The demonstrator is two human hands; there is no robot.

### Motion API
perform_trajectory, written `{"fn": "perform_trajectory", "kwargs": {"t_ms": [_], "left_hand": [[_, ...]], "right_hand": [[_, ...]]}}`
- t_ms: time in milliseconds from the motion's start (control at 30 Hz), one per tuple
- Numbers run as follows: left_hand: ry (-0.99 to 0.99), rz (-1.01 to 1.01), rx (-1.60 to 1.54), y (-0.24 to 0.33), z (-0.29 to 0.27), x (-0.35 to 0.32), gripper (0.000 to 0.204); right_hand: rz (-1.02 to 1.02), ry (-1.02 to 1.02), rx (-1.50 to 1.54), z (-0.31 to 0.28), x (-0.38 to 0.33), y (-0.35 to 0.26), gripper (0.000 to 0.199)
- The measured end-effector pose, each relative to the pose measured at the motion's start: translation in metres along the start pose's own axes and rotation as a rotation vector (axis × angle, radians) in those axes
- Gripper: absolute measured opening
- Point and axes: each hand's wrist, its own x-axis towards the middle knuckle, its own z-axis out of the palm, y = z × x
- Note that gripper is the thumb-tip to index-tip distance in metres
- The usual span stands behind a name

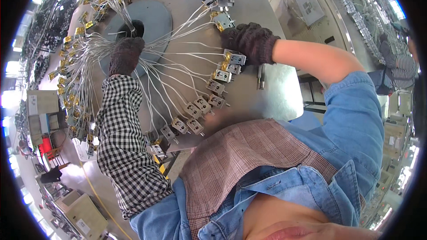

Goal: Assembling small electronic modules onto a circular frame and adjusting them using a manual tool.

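Note:
My left hand (126, 56), in a dark knitted glove, is closed around a bundle of thin white wires (104, 48) over a round grey disc (156, 15) with a dark hole. From there the wires fan out to small silver metal blocks (216, 86) with holes and pins, lined up along the table's near and right side. My right hand (250, 43), gloved alike, has its fingers curled among these blocks. A block with a yellow part (222, 20) lies just beyond its fingers, and another block (235, 57) just below them. What its fingertips hold is hidden.
Wire ends with yellow-wrapped parts (69, 80) hang along the table's left edge. Two metal rods (261, 78) show below my right hand on the shiny metal table (284, 91). A pale cabinet (307, 13) stands beyond the right edge. Another person's gloved hand (51, 175) appears at lower left.

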Motion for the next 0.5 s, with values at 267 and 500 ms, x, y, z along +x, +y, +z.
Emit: {"fn": "perform_trajectory", "kwargs": {"t_ms": [267,500], "left_hand": [[0.171,0.057,-0.091,-0.021,0.028,0.004,0.028],[0.204,0.135,0.026,-0.016,0.028,0.010,0.020]], "right_hand": [[0.268,0.122,0.118,0.024,-0.004,0.012,0.031],[0.108,0.191,-0.134,0.010,-0.013,0.000,0.042]]}}
